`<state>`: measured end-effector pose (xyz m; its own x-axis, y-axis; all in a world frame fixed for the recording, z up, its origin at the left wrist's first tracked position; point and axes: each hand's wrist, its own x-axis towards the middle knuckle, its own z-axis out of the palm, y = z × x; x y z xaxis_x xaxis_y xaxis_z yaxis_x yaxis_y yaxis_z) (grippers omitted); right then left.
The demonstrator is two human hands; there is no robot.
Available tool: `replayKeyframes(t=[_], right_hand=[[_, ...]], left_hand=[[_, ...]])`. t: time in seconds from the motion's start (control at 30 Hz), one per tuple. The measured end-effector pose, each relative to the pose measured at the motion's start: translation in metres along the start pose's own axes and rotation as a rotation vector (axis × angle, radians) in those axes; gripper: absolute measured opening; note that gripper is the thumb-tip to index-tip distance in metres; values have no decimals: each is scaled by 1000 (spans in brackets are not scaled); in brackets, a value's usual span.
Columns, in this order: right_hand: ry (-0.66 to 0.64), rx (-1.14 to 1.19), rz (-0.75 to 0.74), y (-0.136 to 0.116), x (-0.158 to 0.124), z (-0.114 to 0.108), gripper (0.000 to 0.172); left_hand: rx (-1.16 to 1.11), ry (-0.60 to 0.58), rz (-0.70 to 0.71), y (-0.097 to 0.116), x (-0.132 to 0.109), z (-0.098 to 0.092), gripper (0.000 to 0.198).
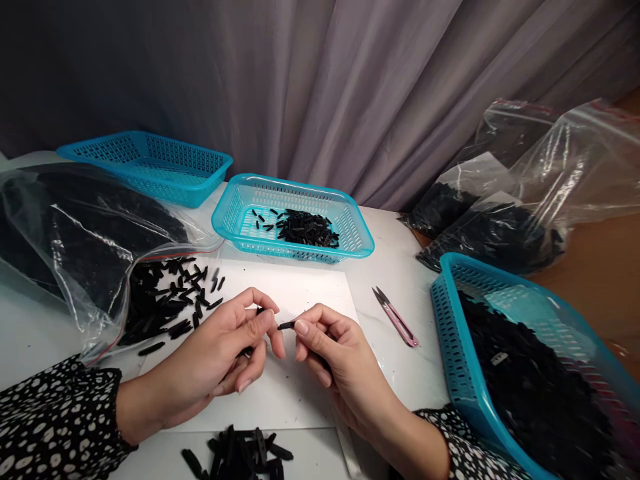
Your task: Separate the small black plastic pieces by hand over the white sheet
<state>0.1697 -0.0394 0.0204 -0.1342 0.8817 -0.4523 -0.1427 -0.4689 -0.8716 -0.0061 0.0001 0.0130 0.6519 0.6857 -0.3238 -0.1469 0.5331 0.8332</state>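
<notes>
Loose black pieces [233, 453] nearest, at the white board [295, 403]'s near edge. Over it I've got the right hand [330, 337] pinching a slim black strip [287, 325], left hand [245, 337] curled round black bits [246, 351]. Thread snips [399, 323] right, on bench [415, 377]. Farther: blue basket [357, 253] with more strips, then gray curtain [320, 87].

To us this looks like a handwork spot in a home or small workshop; we cannot tell which. We see a grey curtain [300, 87] hanging in folds across the top of the frame, close behind a pale table [400, 267]. Blue baskets [450, 333] at upper left, centre and lower right, plastic bags [575, 160] at left and upper right, loose black pieces [150, 303] and, right of centre, pink-handled snips [397, 320] suggest it.
</notes>
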Motion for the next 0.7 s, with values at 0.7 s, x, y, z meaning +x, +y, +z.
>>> replayKeyframes(t=[0.7], right_hand=[[33, -39, -35, -1, 0, -1, 63]], left_hand=[[145, -4, 6, 1, 3, -2, 29]])
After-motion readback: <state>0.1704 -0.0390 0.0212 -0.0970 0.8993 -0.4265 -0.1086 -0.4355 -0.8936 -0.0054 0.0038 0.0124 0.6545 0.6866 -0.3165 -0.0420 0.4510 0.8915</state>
